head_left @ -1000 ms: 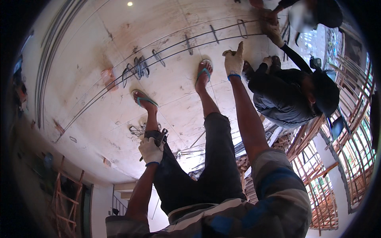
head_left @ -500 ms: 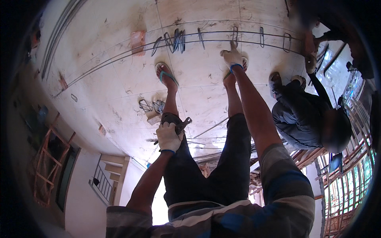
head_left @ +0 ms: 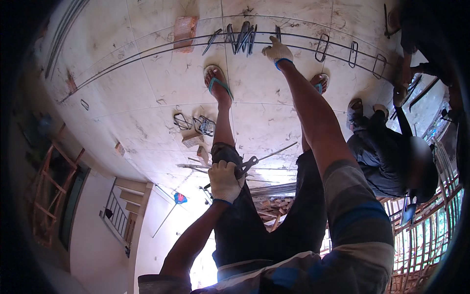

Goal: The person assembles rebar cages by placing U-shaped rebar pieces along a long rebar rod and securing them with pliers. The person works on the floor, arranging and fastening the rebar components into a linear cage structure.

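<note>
landmark: the orange brick. from my remote station i log two long bars crossing over it and running on to its right; the brick probably props them off the floor, leaving room around the bars.

right hand, right of the brick: index finger stretched out, thumb spread away, pinching nothing i can see. it is close to a single hoop; contact, cannot tell.

left hand, on the near side of the brick: fingers curled tight around pliers, over the left knee, presumably to brace the stoop.

clustered hoops lie just right of the brick; three spaced hoops sit farther right, apparently set at intervals. a co-worker crouches well right of the brick.
</note>
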Demonstrator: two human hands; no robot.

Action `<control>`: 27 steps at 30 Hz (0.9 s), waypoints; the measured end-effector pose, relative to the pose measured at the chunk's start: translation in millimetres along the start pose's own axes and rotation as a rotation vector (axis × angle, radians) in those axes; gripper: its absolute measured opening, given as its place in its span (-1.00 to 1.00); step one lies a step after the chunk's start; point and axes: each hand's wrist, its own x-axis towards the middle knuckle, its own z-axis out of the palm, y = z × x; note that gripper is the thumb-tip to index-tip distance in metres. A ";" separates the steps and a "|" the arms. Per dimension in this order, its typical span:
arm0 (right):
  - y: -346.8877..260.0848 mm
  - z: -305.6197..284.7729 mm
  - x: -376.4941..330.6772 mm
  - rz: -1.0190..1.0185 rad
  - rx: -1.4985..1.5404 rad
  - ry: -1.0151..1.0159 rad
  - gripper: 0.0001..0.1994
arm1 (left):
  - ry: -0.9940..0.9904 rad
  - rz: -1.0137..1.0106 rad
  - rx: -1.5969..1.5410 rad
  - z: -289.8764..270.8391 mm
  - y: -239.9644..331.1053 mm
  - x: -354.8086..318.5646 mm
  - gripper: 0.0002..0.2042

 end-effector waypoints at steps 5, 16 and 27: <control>-22.4 51.3 6.4 0.025 0.149 0.141 -0.44 | -0.013 0.003 -0.049 -8.5 -8.9 -4.2 -0.69; -24.9 67.5 7.1 0.069 0.346 0.304 -0.69 | 0.063 0.008 -0.147 -39.8 -30.2 8.9 -0.70; -49.0 54.6 -16.1 0.082 0.239 0.482 -0.53 | 0.072 0.047 -0.125 -48.3 -31.7 18.4 -0.70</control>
